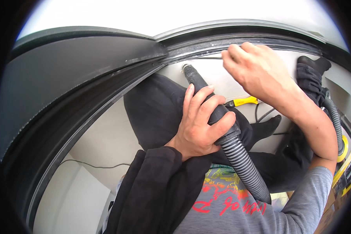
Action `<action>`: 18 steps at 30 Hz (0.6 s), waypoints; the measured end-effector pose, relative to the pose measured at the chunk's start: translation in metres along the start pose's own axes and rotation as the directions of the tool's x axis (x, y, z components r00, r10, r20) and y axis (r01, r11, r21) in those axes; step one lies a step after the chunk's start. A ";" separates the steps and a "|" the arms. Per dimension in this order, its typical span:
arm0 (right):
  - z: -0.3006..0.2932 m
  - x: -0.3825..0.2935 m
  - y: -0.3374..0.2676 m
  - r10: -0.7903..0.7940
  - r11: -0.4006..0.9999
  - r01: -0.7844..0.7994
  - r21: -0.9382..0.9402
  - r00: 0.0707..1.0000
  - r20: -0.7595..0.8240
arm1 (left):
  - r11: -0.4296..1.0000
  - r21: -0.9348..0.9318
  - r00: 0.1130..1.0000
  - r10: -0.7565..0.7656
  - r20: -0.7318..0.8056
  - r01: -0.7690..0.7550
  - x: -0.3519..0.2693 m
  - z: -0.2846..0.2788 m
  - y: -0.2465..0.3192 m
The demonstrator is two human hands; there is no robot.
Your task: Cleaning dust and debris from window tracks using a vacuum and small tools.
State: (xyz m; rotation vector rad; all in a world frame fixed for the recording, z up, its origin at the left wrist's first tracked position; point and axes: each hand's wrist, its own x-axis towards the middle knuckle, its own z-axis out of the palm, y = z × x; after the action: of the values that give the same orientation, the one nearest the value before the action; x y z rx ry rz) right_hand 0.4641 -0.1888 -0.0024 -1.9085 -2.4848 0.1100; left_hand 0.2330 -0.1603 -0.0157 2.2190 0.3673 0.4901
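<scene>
My left hand [203,122] is wrapped around the black nozzle tube [193,74] of a vacuum cleaner hose. The tube's open end points up and left, over the pale floor just short of the black sliding-frame track [199,48]. From its lower end the ribbed grey hose [244,166] runs down past my shirt. My right hand [251,65] is curled into a fist at the near edge of the track. A thin dark rod [209,58] sticks out from it to the left, above the floor; its other end inside the fist is hidden.
A yellow-handled tool [245,101] lies beyond the nozzle, its head partly hidden. The dark frame panel [84,67] curves along the left. A yellow and black machine [346,172] with a ribbed hose [333,117] stands at the right. Thin cables [99,166] cross the floor near my legs.
</scene>
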 end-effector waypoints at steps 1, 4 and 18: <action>0.002 0.000 0.001 -0.026 0.998 0.031 0.062 0.996 -0.081 | 1.000 0.005 1.000 -0.008 0.013 0.008 0.000 0.000 0.000; 0.022 0.005 -0.006 -0.017 0.995 0.026 0.101 0.996 -0.087 | 1.000 -0.005 1.000 0.017 0.002 -0.017 0.001 0.005 -0.001; 0.031 0.007 0.017 -0.021 0.987 0.032 0.154 0.997 -0.075 | 0.999 0.033 0.998 0.033 -0.051 -0.031 -0.002 0.006 -0.006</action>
State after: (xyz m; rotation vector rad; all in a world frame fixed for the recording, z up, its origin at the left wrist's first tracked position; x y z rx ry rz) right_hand 0.4773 -0.1795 -0.0348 -1.7853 -2.3767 0.2223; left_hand 0.2338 -0.1614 -0.0245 2.2496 0.3696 0.5634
